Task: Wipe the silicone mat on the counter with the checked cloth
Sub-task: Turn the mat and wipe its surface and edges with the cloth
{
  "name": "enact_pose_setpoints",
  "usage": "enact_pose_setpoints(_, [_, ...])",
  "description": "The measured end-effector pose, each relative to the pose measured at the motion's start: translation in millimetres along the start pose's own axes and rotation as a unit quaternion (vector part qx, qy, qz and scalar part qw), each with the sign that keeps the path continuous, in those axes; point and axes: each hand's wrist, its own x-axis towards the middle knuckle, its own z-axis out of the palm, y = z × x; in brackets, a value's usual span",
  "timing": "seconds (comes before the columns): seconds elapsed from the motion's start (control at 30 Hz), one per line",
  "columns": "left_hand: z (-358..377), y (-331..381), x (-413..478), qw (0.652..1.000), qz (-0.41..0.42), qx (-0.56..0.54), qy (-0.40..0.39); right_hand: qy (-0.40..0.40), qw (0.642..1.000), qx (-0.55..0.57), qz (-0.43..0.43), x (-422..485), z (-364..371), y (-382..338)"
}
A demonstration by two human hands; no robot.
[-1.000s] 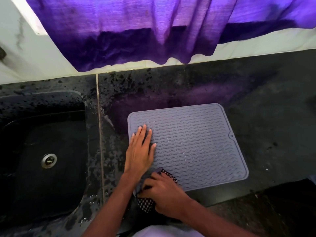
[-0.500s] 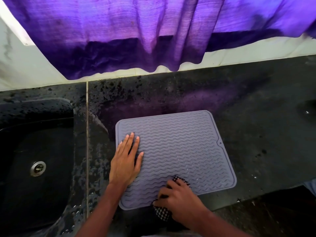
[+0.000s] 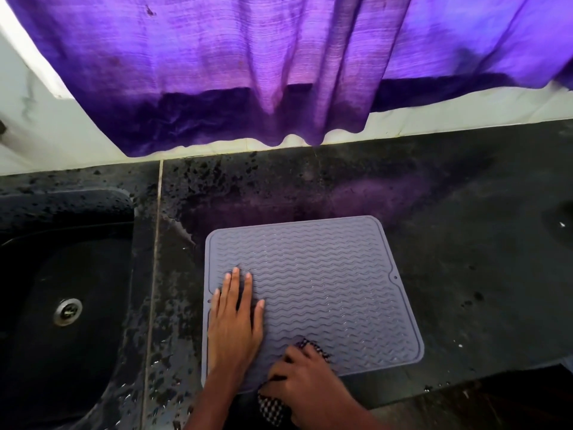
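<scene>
— What is filling most of the view?
— A purple curtain (image 3: pixel 248 72) is hanging down over the pale wall (image 3: pixel 77 135) at the back. Below it, the dark speckled bench (image 3: pixel 465 243) is running across in front of you, and it is looking wet in patches.

— Any containers?
— A black sink (image 3: pixel 46 249) is sitting sunk into the bench on your left.

— Where is the mat lying?
— The grey silicone mat (image 3: pixel 325 290) is lying flat on the bench, right of the sink and apart from it, near the front edge.

— And your hands?
— Your left hand (image 3: pixel 234 330) is pressing on the mat's left part, its grip spread flat with the fingers straight. Your right hand (image 3: pixel 307 386) is resting at the mat's near edge, its grip curling round the checked cloth (image 3: pixel 273 409). The cloth is sitting bunched under it, partly on the mat and partly past the edge.

— Anything in the sink?
— A round metal drain (image 3: pixel 67 311) is showing at its bottom.
</scene>
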Motion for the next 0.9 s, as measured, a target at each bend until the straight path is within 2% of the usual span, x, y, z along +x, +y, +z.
enact_pose_setpoints(0.1, [1.0,-3.4,-0.6,1.0,0.004,-0.005,-0.009,0.073,0.997,0.025,-0.006,-2.2,16.5,3.8])
enact_pose_setpoints(0.17, [-1.0,-2.6,-0.7,1.0,0.001,-0.01,-0.009,0.094,0.995,0.029,0.003,-14.1,21.8,17.2])
enact_pose_setpoints(0.3, [-1.4,-1.3,0.6,1.0,-0.004,-0.018,-0.004,0.041,0.998,0.019,0.044,-49.9,18.5,53.7])
enact_pose_setpoints(0.43, [-0.4,-1.5,0.6,1.0,-0.008,-0.024,-0.003,0.028,0.991,0.055,0.119,-84.4,10.5,84.7])
enact_pose_setpoints(0.57, [1.2,-1.8,0.5,1.0,-0.006,-0.022,0.006,0.053,0.976,0.086,0.194,-109.0,4.7,106.7])
enact_pose_setpoints(0.67, [1.4,-0.4,0.4,1.0,-0.001,-0.006,0.02,0.02,0.961,0.112,0.251,-106.0,-14.2,109.0])
enact_pose_setpoints(0.73, [3.4,4.1,0.2,1.0,-0.008,0.013,0.024,0.052,0.966,0.07,0.243,-93.1,-22.3,101.7])
enact_pose_setpoints(0.9, [10.1,12.4,0.1,0.999,-0.033,0.017,0.032,0.027,0.969,0.154,0.191,-50.4,-4.7,82.6])
